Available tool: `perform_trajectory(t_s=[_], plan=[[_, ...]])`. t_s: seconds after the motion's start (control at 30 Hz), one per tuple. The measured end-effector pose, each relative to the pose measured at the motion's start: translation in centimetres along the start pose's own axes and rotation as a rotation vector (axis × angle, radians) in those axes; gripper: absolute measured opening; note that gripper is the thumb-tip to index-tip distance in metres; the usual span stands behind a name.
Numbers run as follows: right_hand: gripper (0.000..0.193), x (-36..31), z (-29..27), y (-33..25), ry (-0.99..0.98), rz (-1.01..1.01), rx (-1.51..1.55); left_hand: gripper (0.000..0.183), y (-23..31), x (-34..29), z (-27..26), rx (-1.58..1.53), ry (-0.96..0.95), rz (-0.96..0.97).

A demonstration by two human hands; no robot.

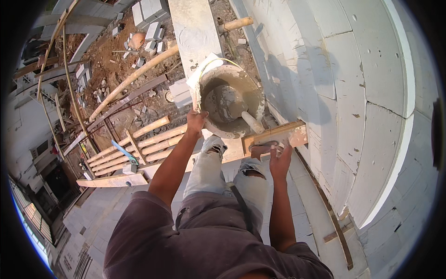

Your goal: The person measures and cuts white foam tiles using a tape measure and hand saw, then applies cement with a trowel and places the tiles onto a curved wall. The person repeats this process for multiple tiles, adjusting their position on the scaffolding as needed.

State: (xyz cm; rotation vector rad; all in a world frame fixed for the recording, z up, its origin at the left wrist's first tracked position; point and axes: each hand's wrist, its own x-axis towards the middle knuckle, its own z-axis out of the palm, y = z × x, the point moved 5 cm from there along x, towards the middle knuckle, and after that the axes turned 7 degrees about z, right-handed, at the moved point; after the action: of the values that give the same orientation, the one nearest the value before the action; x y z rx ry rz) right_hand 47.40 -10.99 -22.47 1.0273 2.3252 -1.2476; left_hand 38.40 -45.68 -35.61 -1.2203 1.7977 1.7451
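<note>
A mortar-caked bucket with a thin wire handle stands on the plank in front of me. Wet grey mortar lies inside it. A scoop with a thick, crusted handle leans over its near right rim. My left hand is closed on the bucket's left rim. To the right and nearer to me, my right hand is closed around a trowel, whose brownish blade and curved metal neck point left. The fingers hide its grip. The trowel is above a wooden board, apart from the bucket.
A pale block wall rises close on my right. The mortar-smeared plank runs away from me. Bamboo poles cross the scaffold at left, with a blue-handled tool on them. Loose blocks and rubble lie below.
</note>
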Motion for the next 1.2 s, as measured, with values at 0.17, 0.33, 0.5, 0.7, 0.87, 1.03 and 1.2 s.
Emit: perform_trajectory(t_s=[0.17, 0.33, 0.5, 0.7, 0.87, 1.03, 1.2], plan=[[0.066, -1.0, 2.5, 13.7, -0.065, 0.096, -0.237, 0.013, 5.7, 13.4, -3.6, -0.291, 0.056, 0.067], [0.067, -6.8, 0.6, 21.7, -0.160, 0.528, -0.334, 0.026, 2.6, 47.9, -11.2, -0.345, 0.156, 0.151], [0.078, -11.2, 3.4, 24.7, -0.392, 0.761, -0.402, 0.041, 6.2, 61.6, -4.9, -0.291, 0.131, 0.051], [0.080, -15.0, 7.6, 26.3, -0.475, 0.993, -0.127, 0.052, 1.2, 64.3, -2.0, -0.179, 0.101, -0.078], [0.080, -14.1, 7.7, 25.3, -0.513, 1.004, -0.139, 0.064, -1.4, 59.9, -4.6, -0.148, 0.050, -0.156], [0.082, -12.6, 5.9, 24.2, -0.563, 0.953, -0.147, 0.084, -3.9, 48.8, -7.9, -0.030, 0.119, -0.099], [0.081, -12.9, 6.1, 24.3, -0.704, 0.853, -0.066, 0.090, -4.8, 29.8, -9.5, 0.219, -0.039, 0.137]])
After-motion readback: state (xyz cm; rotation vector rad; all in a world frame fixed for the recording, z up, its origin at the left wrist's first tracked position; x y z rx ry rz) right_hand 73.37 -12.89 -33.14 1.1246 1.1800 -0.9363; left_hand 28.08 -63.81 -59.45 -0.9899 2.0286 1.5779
